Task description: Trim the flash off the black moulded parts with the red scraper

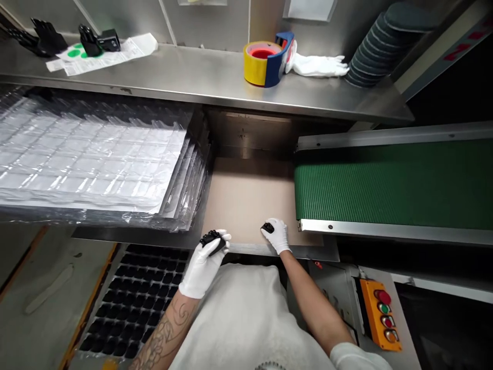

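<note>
My left hand [204, 264], in a white glove, is closed round a small black part [212, 241] with a ridged top edge, just in front of the work surface. White-gloved too, my right hand [277, 235] has its fingers closed on another small black part [267, 227]. It is over the near right area of the beige board [250, 198], close to the conveyor's end. The exact kind of either black part is too small to make out.
Stacked clear trays [92, 159] stand at left. A green conveyor belt [393, 185] runs off rightwards. On the metal shelf [192, 67] are a tape dispenser [265, 64], a white glove [318, 66] and black parts [90, 41]. A tray of black pieces [134, 298] and a button box [381, 313] sit below.
</note>
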Demonstrator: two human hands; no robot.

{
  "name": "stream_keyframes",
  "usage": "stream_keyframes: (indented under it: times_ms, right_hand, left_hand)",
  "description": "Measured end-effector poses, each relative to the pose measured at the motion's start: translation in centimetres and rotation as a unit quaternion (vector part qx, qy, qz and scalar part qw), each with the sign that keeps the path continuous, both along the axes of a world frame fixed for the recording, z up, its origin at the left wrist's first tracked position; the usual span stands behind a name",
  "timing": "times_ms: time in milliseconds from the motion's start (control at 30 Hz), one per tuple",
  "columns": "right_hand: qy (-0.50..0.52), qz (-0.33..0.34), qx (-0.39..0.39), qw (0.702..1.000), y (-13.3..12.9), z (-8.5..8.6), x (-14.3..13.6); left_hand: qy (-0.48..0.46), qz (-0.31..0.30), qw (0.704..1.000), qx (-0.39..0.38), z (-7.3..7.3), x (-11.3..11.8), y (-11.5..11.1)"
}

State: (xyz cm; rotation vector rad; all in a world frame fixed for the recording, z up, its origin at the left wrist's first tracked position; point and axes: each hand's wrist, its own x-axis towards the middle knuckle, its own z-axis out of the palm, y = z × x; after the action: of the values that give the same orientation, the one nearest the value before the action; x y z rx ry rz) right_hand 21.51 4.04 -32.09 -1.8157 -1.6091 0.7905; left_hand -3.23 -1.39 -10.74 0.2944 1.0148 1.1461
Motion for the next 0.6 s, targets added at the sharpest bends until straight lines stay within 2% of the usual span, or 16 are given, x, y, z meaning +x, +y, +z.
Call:
stream_keyframes:
  times_ms: [100, 167, 267, 333, 400, 467, 533, 600]
  right_hand:
    - [0.031, -0.02, 0.013, 0.999, -1.0, 0.2, 0.6]
    - [0.053, -0.053, 0.026, 0.997, -3.0, 0.7, 1.3]
    - [0.079, -0.136, 0.041, 0.987, -8.8, 1.4, 3.4]
    - [0.089, -0.225, 0.038, 0.97, -13.6, 1.1, 5.4]
    - [0.095, -0.335, 0.017, 0.937, -17.9, -0.2, 7.6]
    - [0.105, -0.425, -0.018, 0.899, -20.8, -2.2, 9.9]
    - [0.125, -0.469, -0.056, 0.872, -21.8, -4.7, 12.1]
    - [0.156, -0.473, -0.09, 0.862, -21.3, -7.1, 13.8]
  left_hand:
    - [0.013, -0.06, 0.998, -0.004, -0.2, 1.2, 0.2]
    - [0.004, -0.102, 0.995, -0.014, -0.3, 2.1, 0.1]
    - [-0.041, -0.16, 0.986, -0.005, -0.2, 3.2, -0.3]
    - [-0.088, -0.198, 0.976, 0.018, 0.1, 3.8, -0.4]
    - [-0.135, -0.233, 0.963, 0.032, 0.5, 4.4, -0.3]
    - [-0.173, -0.265, 0.948, 0.027, 1.0, 5.2, -0.1]
    - [-0.201, -0.289, 0.936, 0.013, 1.6, 6.1, 0.1]
    - [-0.228, -0.308, 0.924, 0.001, 2.1, 7.2, 0.2]
